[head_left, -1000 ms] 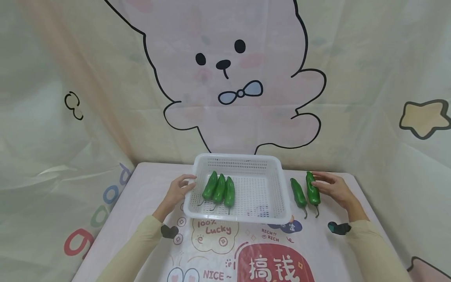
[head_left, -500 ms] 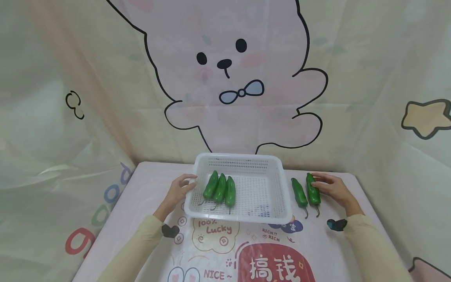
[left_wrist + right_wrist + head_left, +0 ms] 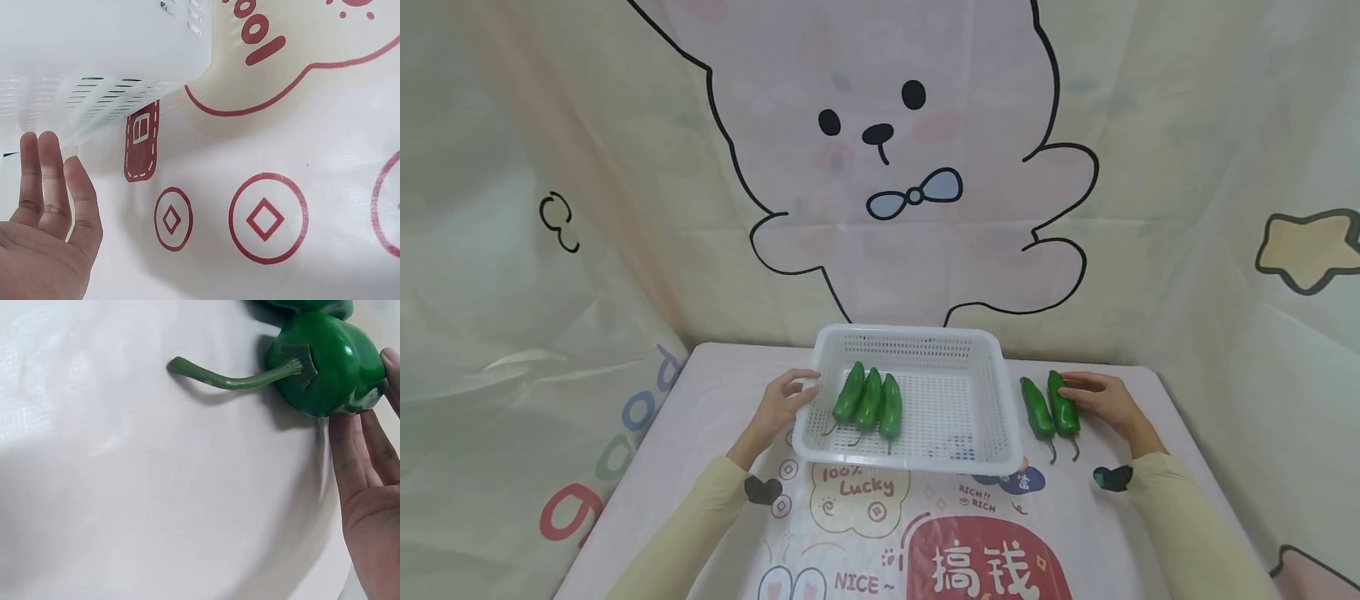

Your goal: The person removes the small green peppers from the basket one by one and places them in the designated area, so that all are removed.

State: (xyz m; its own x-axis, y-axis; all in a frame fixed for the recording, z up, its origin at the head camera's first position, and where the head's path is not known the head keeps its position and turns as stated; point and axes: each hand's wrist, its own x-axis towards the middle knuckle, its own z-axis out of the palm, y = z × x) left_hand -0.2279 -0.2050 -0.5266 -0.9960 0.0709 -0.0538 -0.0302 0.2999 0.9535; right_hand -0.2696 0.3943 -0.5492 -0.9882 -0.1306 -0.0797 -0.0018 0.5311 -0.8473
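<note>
Three green peppers [image 3: 868, 402] lie side by side in the left part of a white perforated plastic basket [image 3: 992, 450]. My left hand [image 3: 781, 407] is at the basket's left side, its fingertips at the rim. In the left wrist view, straight fingers [image 3: 51, 181] reach up to the basket wall; the thumb is hidden. Two more green peppers lie right of the basket: a nearer one [image 3: 1036, 410] and an outer one [image 3: 1063, 407]. My right hand [image 3: 1105, 404] touches the outer pepper from its right. In the right wrist view, straight fingers [image 3: 350, 456] meet its side, thumb [image 3: 392, 365] close against it.
A table with a white printed cloth [image 3: 820, 558] carries the basket and peppers. Behind it hangs a cloth backdrop [image 3: 880, 267] with a cartoon bear. Fabric walls [image 3: 512, 333] stand on both sides.
The outer pepper has shifted left with my right hand, closer to its neighbour, and slightly toward me. My left hand and the basket stay in place.
</note>
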